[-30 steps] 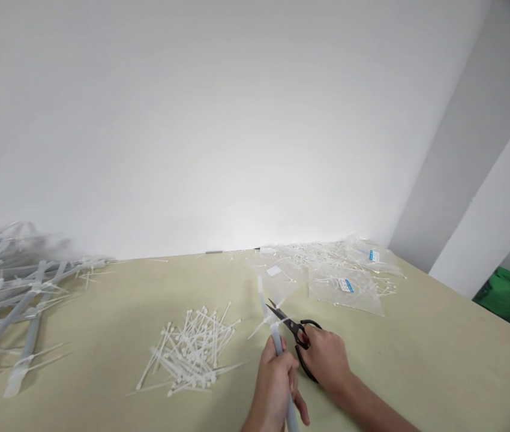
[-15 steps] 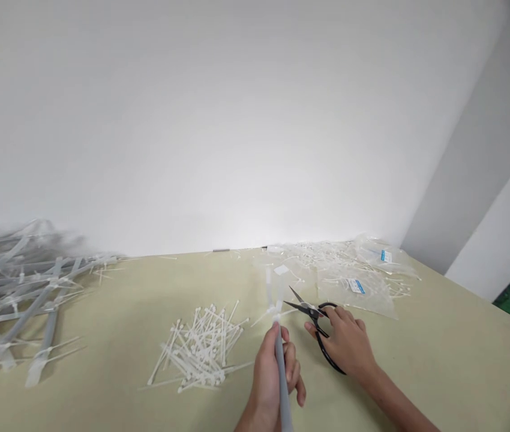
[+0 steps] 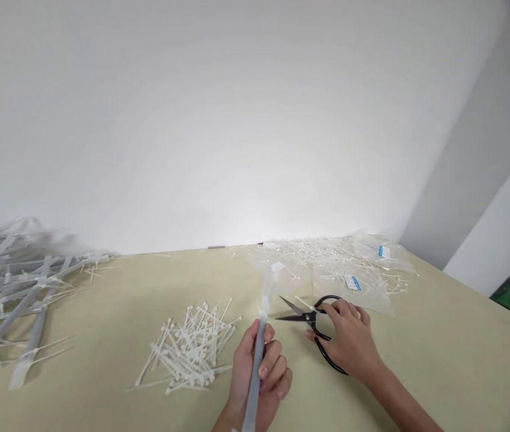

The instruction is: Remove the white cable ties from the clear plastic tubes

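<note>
My left hand (image 3: 261,375) is closed around a grey tube (image 3: 255,375) in a clear plastic sleeve, its far end pointing away from me. Just beyond my fingers, a white band (image 3: 263,314) that looks like a cable tie circles the sleeve. The clear sleeve end (image 3: 269,285) sticks out past it. In my right hand (image 3: 351,336) are black-handled scissors (image 3: 308,317), blades apart and pointing left, clear of the tube. A thin white strip (image 3: 302,302) shows by the scissors' pivot. Left of my left hand lies a pile of white cable ties (image 3: 196,345).
Several sleeved grey tubes bound with ties (image 3: 25,306) are heaped at the left. Clear plastic bags (image 3: 363,294) with blue-and-white labels lie at the back right, among loose white ties. A white wall (image 3: 237,120) rises behind the table (image 3: 115,312).
My left hand and the tube have moved left and turned slightly. The scissors are a little lower and farther from the tube. Long tie tails that stuck out beside the band no longer show there.
</note>
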`<control>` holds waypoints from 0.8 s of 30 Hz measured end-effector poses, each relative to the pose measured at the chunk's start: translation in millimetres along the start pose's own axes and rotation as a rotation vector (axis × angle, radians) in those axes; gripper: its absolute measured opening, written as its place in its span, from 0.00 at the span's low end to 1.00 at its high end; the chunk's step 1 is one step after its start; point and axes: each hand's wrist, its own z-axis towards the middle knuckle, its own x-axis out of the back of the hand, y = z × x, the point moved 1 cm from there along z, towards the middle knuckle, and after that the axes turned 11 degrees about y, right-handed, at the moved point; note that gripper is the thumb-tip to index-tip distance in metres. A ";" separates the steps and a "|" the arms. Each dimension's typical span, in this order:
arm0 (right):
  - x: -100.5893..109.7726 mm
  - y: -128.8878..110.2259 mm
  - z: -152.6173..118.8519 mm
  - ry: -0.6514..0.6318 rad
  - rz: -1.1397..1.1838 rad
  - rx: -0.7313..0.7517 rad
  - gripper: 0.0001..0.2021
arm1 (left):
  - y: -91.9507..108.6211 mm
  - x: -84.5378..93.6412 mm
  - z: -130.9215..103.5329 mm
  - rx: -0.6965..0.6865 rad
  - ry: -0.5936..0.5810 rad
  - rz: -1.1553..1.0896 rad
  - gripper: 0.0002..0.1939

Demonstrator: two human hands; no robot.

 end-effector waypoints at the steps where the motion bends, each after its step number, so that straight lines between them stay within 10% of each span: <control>1: 2.3 0.5 0.2 0.047 -0.028 0.012 0.23 | 0.5 -0.4 -0.7 0.009 -0.007 -0.009 0.20; 6: 8.4 8.2 4.3 0.128 0.072 -0.047 0.22 | 1.5 -3.5 -1.5 0.004 0.041 0.013 0.20; 14: 7.1 -5.8 1.1 -0.005 0.977 -0.495 0.15 | -1.8 -3.4 3.7 -0.043 0.147 0.427 0.21; 24: 11.5 -54.2 -16.0 -0.345 1.762 -0.596 0.09 | -30.1 -7.4 -0.5 -0.092 0.116 0.649 0.18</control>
